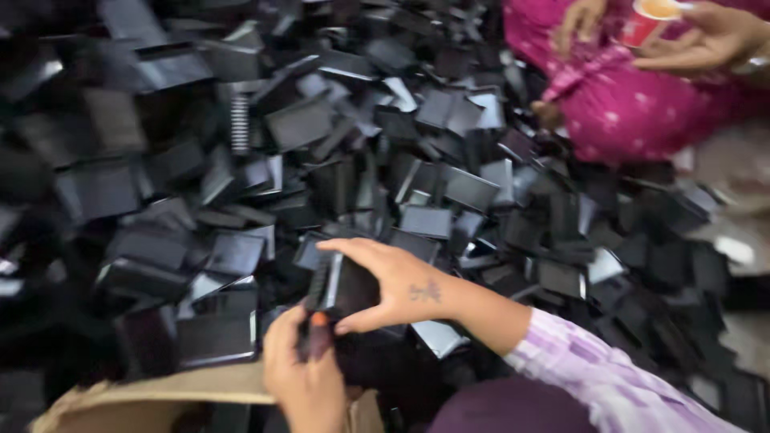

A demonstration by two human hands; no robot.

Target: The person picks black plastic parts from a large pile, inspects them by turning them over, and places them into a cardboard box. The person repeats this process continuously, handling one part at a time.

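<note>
My right hand [399,286], in a lilac checked sleeve with a small mark on the wrist, grips a black rectangular plastic part [341,286] from its right side. Just below, my left hand [302,378] is closed on the lower edge of the same part, with its orange-tipped thumb pressed against it. Both hands hover over the near edge of a big heap of similar black plastic parts [361,160]. Motion blur hides the part's finer shape.
An open brown cardboard box [160,394] sits at the bottom left, under my left hand. At the top right another person in pink clothing [634,112] sits by the heap, holding a red paper cup [646,20]. A pale floor [734,168] shows at the right.
</note>
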